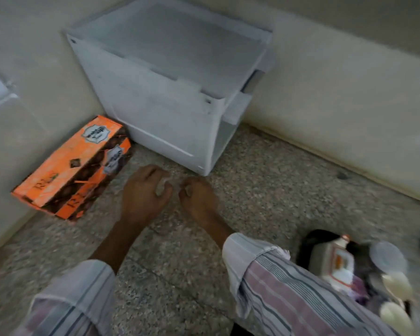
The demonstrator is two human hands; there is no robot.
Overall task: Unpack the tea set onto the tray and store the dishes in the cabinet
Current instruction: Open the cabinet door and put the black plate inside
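Both hands hang over the speckled floor [252, 190] with fingers curled: the left hand [144, 190] seems to pinch something small and pale (too blurred to name), and whether the right hand [197, 195] grips anything I cannot tell. The orange box [73, 168] lies just left, beside the white cabinet [170, 93]. Risk: crockery inside could crack if the box is tipped open carelessly.

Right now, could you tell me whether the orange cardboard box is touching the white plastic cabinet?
Cannot tell: in the head view the orange cardboard box and white plastic cabinet corners meet, blurred.
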